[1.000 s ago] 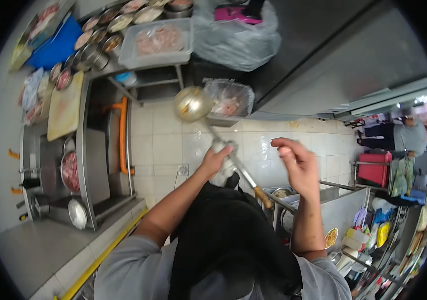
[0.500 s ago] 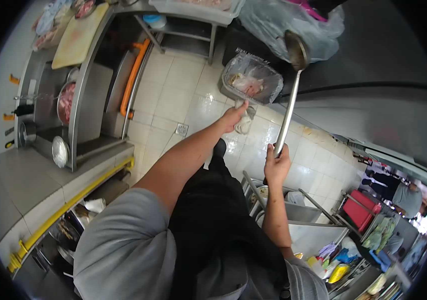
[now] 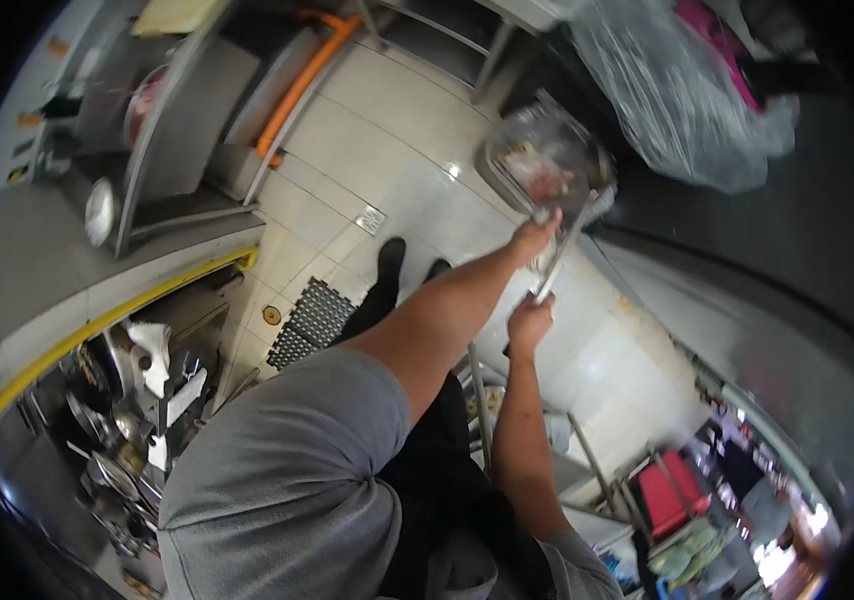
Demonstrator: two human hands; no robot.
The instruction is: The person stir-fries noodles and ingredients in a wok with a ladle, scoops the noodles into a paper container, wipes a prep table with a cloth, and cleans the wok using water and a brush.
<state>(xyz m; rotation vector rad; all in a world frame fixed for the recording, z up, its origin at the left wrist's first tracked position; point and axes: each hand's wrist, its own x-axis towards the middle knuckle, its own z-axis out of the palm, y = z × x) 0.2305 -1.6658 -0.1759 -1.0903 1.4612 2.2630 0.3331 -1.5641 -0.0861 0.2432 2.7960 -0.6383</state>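
Observation:
My left hand (image 3: 535, 240) is closed on a pale cloth (image 3: 545, 262), mostly hidden behind the fingers, near the front rim of a lined bin (image 3: 499, 172). My right hand (image 3: 529, 322) grips the lower end of a long metal ladle (image 3: 565, 248), whose handle slants up past my left hand to the bin's right side. The ladle's bowl is too blurred to make out clearly. Pinkish scraps lie inside the bin.
A big plastic bag (image 3: 682, 110) lies beyond the bin. Metal counters (image 3: 37, 240) and a yellow pipe (image 3: 112, 322) run along the left. Utensils sit at the lower left, a red container (image 3: 669, 495) at the lower right. Another person (image 3: 767, 515) stands farther off.
The view has turned and shifted. My right hand was open, then took hold of the ladle. The ladle swung over by the plastic bag and is now at the bin, with my left hand beside its handle.

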